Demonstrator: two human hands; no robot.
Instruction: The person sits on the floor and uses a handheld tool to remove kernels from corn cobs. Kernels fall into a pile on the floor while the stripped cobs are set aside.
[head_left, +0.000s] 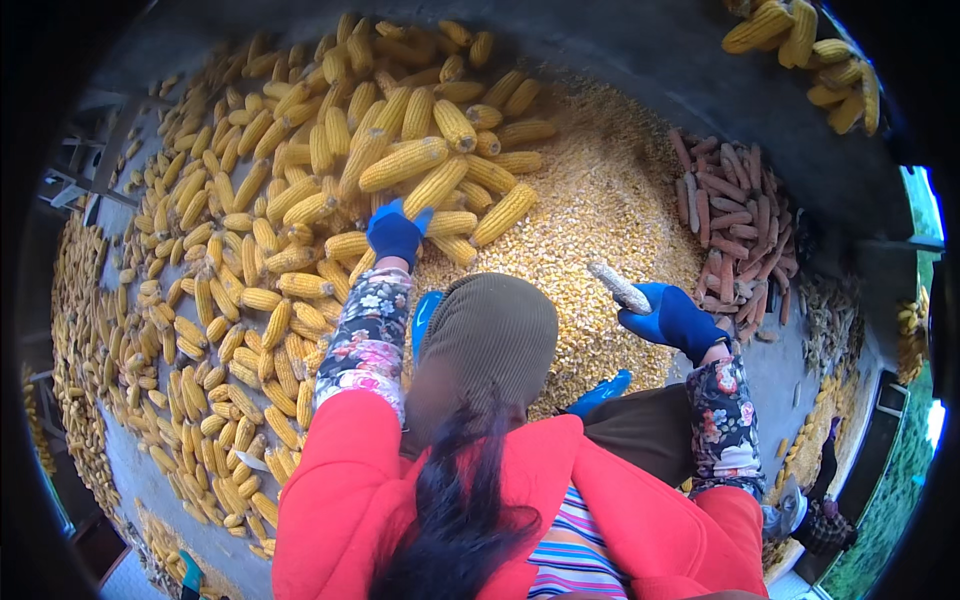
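My left hand, in a blue glove, reaches into the heap of yellow corn ears beyond my knee. Its fingertips touch the ears, but whether they grip one is hidden. A stripped, pale corn cob is held in my right hand, also gloved in blue, with its far end sticking out to the upper left. Under and beyond that hand spreads a pile of loose corn kernels. Right of the kernels lies a stack of bare reddish cobs.
Blue shoes rest at the edge of the kernels. Ears cover much of the grey floor on the left. Husks lie at the right, and bunches of corn hang at the upper right. Another person is at the far lower right.
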